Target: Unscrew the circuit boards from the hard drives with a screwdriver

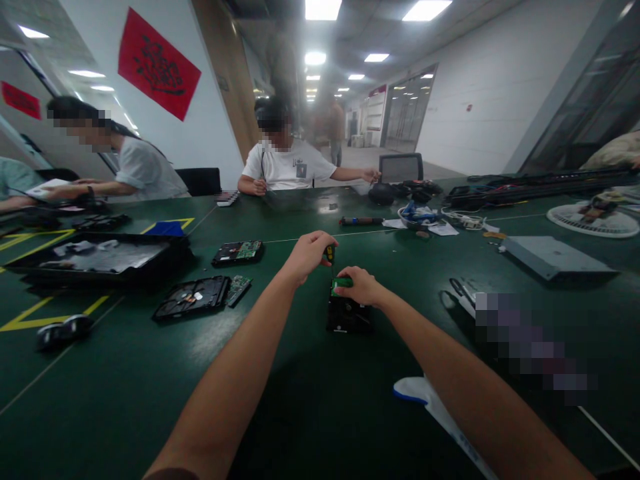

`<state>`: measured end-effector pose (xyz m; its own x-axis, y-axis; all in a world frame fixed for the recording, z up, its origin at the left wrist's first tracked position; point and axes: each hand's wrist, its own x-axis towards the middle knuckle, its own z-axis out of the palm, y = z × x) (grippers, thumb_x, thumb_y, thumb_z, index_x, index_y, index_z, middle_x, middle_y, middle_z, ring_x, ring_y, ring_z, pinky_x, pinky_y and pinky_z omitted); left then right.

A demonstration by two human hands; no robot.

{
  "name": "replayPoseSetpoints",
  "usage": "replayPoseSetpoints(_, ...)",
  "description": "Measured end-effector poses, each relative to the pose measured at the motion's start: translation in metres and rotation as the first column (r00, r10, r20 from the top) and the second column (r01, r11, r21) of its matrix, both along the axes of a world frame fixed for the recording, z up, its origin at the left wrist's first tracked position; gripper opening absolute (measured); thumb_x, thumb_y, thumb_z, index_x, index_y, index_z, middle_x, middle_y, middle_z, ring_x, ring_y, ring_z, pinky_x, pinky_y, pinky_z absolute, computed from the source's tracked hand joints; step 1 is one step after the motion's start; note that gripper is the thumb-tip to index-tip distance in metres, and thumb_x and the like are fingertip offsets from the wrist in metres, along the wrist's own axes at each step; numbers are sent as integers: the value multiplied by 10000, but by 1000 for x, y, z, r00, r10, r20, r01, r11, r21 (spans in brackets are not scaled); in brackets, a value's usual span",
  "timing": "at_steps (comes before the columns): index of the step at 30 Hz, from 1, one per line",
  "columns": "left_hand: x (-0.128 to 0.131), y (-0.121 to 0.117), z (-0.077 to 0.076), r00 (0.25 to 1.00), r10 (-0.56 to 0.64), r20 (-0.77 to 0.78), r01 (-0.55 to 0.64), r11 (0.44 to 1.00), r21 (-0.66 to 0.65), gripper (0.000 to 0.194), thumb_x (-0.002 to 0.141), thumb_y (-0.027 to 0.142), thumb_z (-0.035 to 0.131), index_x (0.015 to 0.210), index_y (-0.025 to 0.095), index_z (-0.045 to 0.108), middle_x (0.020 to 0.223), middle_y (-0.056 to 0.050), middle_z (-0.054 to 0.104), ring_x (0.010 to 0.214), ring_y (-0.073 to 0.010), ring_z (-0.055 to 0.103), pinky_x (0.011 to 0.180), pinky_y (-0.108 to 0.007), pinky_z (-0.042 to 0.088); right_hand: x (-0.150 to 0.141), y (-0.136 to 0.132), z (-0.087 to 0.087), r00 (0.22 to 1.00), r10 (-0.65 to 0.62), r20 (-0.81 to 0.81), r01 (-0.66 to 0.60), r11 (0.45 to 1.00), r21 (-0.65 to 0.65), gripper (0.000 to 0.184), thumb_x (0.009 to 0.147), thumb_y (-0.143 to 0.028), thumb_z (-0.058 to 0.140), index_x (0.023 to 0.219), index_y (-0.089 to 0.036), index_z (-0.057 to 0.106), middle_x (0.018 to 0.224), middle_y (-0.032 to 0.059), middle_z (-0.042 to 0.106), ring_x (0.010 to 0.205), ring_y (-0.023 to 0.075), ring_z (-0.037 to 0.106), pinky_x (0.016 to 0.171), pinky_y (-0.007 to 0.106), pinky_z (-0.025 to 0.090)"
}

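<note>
A black hard drive (349, 315) lies on the green table in front of me, with a green circuit board (341, 284) at its far end. My left hand (314, 255) is closed round the black-and-yellow handle of a screwdriver (330, 254). The screwdriver stands upright, its shaft pointing down at the board's far side; the tip is too small to make out. Curled over the board end, my right hand (361, 287) grips the drive. Its thumb rests on the green board, and its fingers hide part of it.
Left of my arms lie another hard drive (238, 252), an opened drive case (193, 297) and a loose circuit board (239, 291). A black tray (100, 257) stands farther left. On the right are a grey metal box (557, 257) and a white-and-blue object (425, 390). A person (287, 160) sits opposite.
</note>
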<state>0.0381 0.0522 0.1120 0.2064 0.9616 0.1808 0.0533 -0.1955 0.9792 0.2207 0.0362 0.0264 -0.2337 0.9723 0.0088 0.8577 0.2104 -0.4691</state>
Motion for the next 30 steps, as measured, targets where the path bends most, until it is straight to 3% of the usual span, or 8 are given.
replayPoseSetpoints(7, 5, 0, -8, 939, -93, 330, 160, 971, -180, 175, 843, 330, 629, 897, 165, 654, 842, -99, 712, 811, -216, 693, 598, -294, 580, -2, -1, 4, 1000, -7, 12, 7, 1000, -13, 434, 836, -503, 764, 1218, -306, 700, 1262, 63, 693, 1186, 309, 632, 948, 432, 495)
replayPoseSetpoints(14, -1, 1, -3, 994, -54, 98, 58, 998, -33, 205, 856, 305, 586, 853, 162, 733, 840, -98, 684, 771, -188, 645, 545, -247, 526, -1, -2, 4, 1000, 0, 7, 0, 1000, -11, 433, 838, -512, 767, 1215, -310, 699, 1262, 57, 697, 1187, 297, 627, 950, 419, 492)
replayPoseSetpoints(18, 4, 0, -6, 966, -133, 220, 163, 979, -124, 215, 870, 320, 594, 972, 160, 696, 855, -103, 709, 779, -205, 673, 553, -269, 541, -2, -2, 3, 1000, -9, 5, 9, 1000, -15, 428, 836, -500, 769, 1210, -302, 702, 1256, 60, 699, 1188, 298, 627, 957, 424, 487)
replayPoseSetpoints(21, 8, 1, -11, 945, -118, 304, 165, 977, -133, 202, 843, 339, 645, 938, 160, 652, 847, -94, 706, 799, -210, 684, 573, -279, 561, -2, -1, 4, 1000, -10, 12, 10, 1000, -6, 429, 833, -502, 768, 1206, -301, 702, 1246, 55, 701, 1184, 302, 630, 949, 418, 488)
replayPoseSetpoints(27, 8, 1, -10, 993, -32, 117, 27, 999, 44, 212, 840, 350, 622, 793, 160, 706, 806, -65, 655, 739, -166, 625, 504, -213, 492, -1, -2, 4, 1000, 0, -5, 0, 1000, -19, 429, 841, -507, 762, 1207, -292, 702, 1258, 60, 694, 1164, 284, 632, 938, 397, 485)
replayPoseSetpoints(30, 8, 0, -8, 996, 2, 85, -5, 1000, 28, 210, 835, 345, 619, 798, 163, 717, 776, -67, 663, 731, -175, 640, 518, -224, 504, -1, -3, 5, 1000, 1, -11, -1, 1000, -19, 422, 841, -508, 763, 1200, -296, 705, 1255, 59, 694, 1154, 280, 634, 937, 400, 487)
